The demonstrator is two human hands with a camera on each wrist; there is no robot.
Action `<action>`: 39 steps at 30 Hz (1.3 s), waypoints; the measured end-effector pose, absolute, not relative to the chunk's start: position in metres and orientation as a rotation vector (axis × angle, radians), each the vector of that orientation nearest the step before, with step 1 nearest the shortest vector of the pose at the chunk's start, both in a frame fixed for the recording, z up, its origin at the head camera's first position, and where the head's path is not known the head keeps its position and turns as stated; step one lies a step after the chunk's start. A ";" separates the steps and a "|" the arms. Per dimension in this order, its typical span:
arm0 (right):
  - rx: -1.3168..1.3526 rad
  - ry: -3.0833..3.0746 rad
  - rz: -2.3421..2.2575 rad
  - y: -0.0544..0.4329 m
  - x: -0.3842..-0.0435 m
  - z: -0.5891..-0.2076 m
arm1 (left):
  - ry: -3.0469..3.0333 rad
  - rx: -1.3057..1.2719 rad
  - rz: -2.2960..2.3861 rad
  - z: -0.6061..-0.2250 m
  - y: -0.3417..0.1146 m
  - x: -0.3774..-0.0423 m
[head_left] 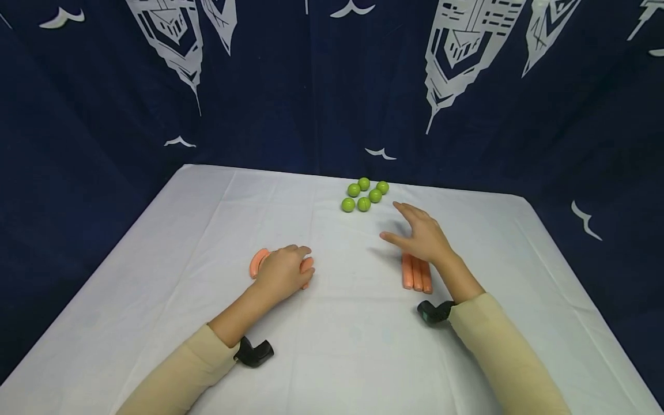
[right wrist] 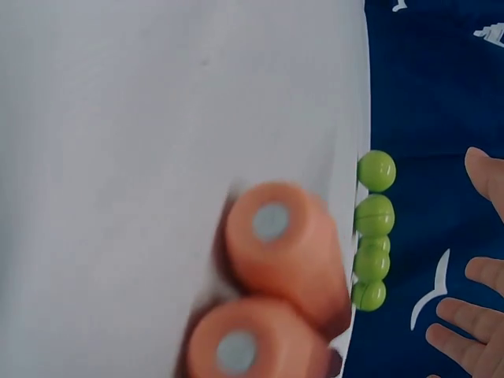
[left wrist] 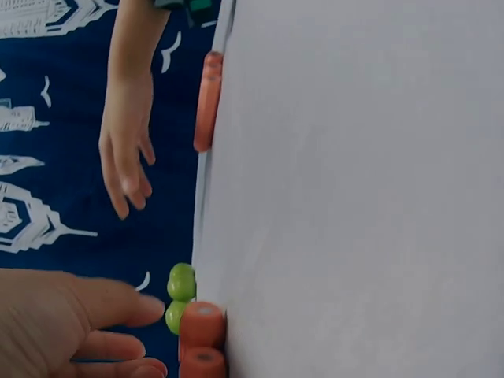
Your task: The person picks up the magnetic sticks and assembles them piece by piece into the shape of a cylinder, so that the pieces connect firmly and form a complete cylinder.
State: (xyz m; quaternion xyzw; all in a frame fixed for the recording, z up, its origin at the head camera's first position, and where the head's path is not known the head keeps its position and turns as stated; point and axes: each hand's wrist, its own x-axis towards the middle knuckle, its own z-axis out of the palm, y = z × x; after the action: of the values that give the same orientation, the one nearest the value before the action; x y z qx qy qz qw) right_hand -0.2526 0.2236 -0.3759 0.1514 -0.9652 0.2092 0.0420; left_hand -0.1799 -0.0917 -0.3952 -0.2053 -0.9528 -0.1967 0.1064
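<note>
My left hand (head_left: 282, 271) hovers low over curved orange pieces (head_left: 256, 264), covering their middle; their ends show on both sides. In the left wrist view its relaxed fingers are beside the blunt ends of two orange pieces (left wrist: 202, 323), not curled round them. My right hand (head_left: 422, 236) is held above the table with thumb and fingers spread, nothing in it. Beneath its palm and wrist, three straight orange sausage-like sticks (head_left: 408, 274) lie side by side, their far ends hidden. In the right wrist view two sticks (right wrist: 287, 244) show grey round centres in their ends.
Several small green balls (head_left: 364, 204) sit in a loose cluster near the far edge of the white-covered table (head_left: 332, 346), beyond the right fingertips. A dark blue curtain (head_left: 321, 86) with white prints hangs behind. Each wrist wears a black camera (head_left: 253, 353).
</note>
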 end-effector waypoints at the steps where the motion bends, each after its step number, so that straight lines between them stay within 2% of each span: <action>1: 0.469 -2.955 0.642 0.221 -0.254 -0.376 | -2.796 -0.583 -0.590 -0.396 -0.089 -0.179; 22: 0.460 -2.909 0.830 0.182 -0.282 -0.379 | -2.807 -0.472 -0.436 -0.406 -0.077 -0.178; 39: 0.182 -2.876 1.287 0.173 -0.319 -0.394 | -2.776 -0.499 -0.406 -0.417 -0.076 -0.183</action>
State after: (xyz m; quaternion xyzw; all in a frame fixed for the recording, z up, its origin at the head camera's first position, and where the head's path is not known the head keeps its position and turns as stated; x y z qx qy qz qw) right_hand -0.3187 0.1727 -0.3942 0.0576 -0.9113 0.4077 -0.0070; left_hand -0.1831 -0.0759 -0.4171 -0.1733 -0.9638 -0.1411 0.1456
